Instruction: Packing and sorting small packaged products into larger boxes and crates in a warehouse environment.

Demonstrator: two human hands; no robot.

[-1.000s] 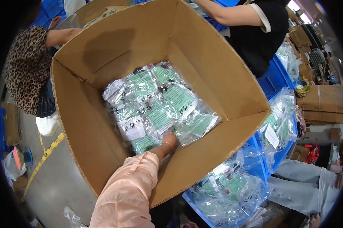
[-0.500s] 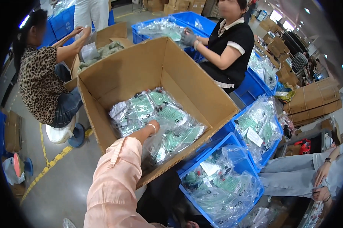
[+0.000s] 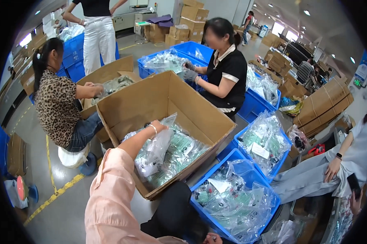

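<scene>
My left hand, with a white bracelet and a pink sleeve, reaches into a large open cardboard box. Its fingers are closed on the upper part of a clear plastic bag, raised above the others. Under it, several clear bags with green sheets cover the box's bottom. At the lower edge my right hand shows only in part, fingers curled; what they hold, if anything, is hidden. It is nearest to a blue crate full of similar bags.
Another blue crate of bags stands beyond. A person in black handles bags at a far crate; a seated person in leopard print works at a second cardboard box. At the right sits someone in grey trousers.
My left hand has moved up and away from the pile, lifting a bag. The view has shifted. The seated person's hands have lowered to their box.
</scene>
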